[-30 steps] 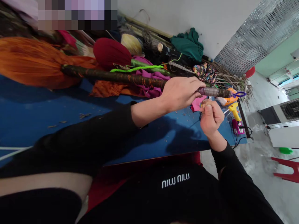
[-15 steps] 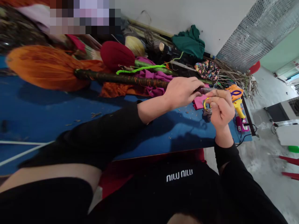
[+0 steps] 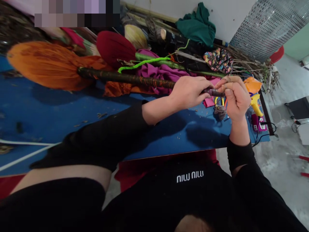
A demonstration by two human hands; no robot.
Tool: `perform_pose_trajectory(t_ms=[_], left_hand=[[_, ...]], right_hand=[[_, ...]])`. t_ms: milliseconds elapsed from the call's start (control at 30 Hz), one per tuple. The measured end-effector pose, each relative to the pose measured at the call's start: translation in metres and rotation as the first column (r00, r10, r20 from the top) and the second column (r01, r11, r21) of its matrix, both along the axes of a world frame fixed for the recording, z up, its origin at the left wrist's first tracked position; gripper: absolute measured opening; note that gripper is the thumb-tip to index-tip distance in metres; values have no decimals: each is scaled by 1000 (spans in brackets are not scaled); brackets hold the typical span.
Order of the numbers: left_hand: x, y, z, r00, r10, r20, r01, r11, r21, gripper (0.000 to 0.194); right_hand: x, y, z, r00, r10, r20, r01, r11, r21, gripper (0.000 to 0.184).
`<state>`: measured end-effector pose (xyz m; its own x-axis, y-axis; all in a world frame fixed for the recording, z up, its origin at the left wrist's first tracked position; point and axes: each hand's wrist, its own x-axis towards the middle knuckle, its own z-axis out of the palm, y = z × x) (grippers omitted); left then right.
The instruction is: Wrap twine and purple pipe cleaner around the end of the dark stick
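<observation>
A long dark stick (image 3: 125,77) lies slantwise over the blue table, its far end tied into a bulging orange cloth bundle (image 3: 45,66). My left hand (image 3: 188,91) is closed round the stick near its bare end. At that end, my right hand (image 3: 236,96) is closed, with thumb and fingers pinched on the tip; whatever small thing may be between them is hidden. Just below the tip lie a yellow loop-shaped handle (image 3: 222,101) and a small bundle of grey-brown twine (image 3: 219,112). A pink cloth piece (image 3: 209,102) is beside them.
A yellow glue gun (image 3: 256,104) and a purple power strip (image 3: 258,123) with cords sit at the table's right end. Behind the stick lie a dark red bundle (image 3: 116,50), purple cloth (image 3: 161,73), a bright green pipe cleaner (image 3: 142,64), a floral scrunchie (image 3: 218,60) and dry twigs (image 3: 263,72).
My right hand has shifted slightly right and up onto the stick's tip, off the yellow handle it was beside. My left hand keeps its hold. The view has tilted a little.
</observation>
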<state>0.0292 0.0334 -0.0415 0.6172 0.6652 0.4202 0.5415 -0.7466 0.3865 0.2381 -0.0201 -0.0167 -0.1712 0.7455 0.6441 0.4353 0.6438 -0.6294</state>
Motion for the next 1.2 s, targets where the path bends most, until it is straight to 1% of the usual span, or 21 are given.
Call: perform_pose_trajectory(t_ms=[100, 167, 200, 333, 500, 600, 667, 733, 800, 833, 867, 933, 1000, 1033, 1100, 1167, 1200], left_hand=[[1, 0, -4, 1000, -8, -13, 8, 1000, 9, 34], [2, -1, -6, 1000, 0, -24, 1, 1000, 16, 33], [2, -1, -7, 1000, 6, -27, -5, 1000, 21, 33], [3, -4, -11, 999, 22, -34, -20, 998, 60, 35], [5, -7, -20, 1000, 27, -15, -25, 990, 136, 44], [6, -7, -24, 999, 46, -5, -44, 987, 157, 45], [6, -7, -25, 999, 40, -16, -36, 983, 182, 43], [6, -6, -27, 1000, 24, -19, -19, 978, 208, 44], [5, -5, -27, 1000, 16, -10, -13, 976, 217, 44], [4, -4, -26, 1000, 16, -3, -15, 977, 212, 43], [3, -4, -25, 1000, 20, 8, -21, 980, 200, 42], [1, -2, -19, 999, 32, 37, -38, 986, 161, 39], [-3, -1, -11, 997, 40, 66, -47, 993, 109, 38], [-5, 0, -7, 996, 37, 77, -44, 996, 83, 38], [-9, 1, 2, 996, 8, 86, -10, 1000, 27, 38], [-14, 2, 11, 995, -39, 92, 43, 998, -35, 39], [-16, 2, 15, 993, -64, 99, 70, 996, -63, 39]], right_hand=[[-1, 0, -3, 1000, -22, 2, 22, 997, -74, 49], [-3, 1, -3, 999, -31, 43, 34, 995, -92, 47], [-4, 1, -3, 997, -31, 71, 36, 996, -82, 46], [-7, 3, -1, 985, -54, 167, 50, 998, 26, 39], [-3, 5, -6, 960, -96, 264, 99, 995, 2, 37], [0, 6, -13, 958, -118, 262, 129, 991, -26, 35], [0, 8, -16, 962, -129, 242, 149, 987, -65, 33], [-2, 9, -16, 962, -127, 240, 147, 987, -66, 33], [-5, 7, -12, 967, -107, 230, 118, 993, -32, 35], [-5, 6, -8, 977, -94, 189, 99, 995, -15, 36], [-3, 4, -4, 991, -81, 109, 83, 996, -12, 37], [9, 1, 5, 990, -59, -128, 54, 998, -39, 37], [33, 0, 10, 936, -63, -347, 37, 996, -83, 34], [49, 2, 11, 910, -73, -407, 41, 995, -87, 33], [82, 10, 8, 877, -155, -455, 104, 985, -137, 29], [109, 25, 0, 831, -258, -494, 213, 966, -147, 29], [117, 32, -4, 814, -327, -479, 278, 945, -173, 30]])
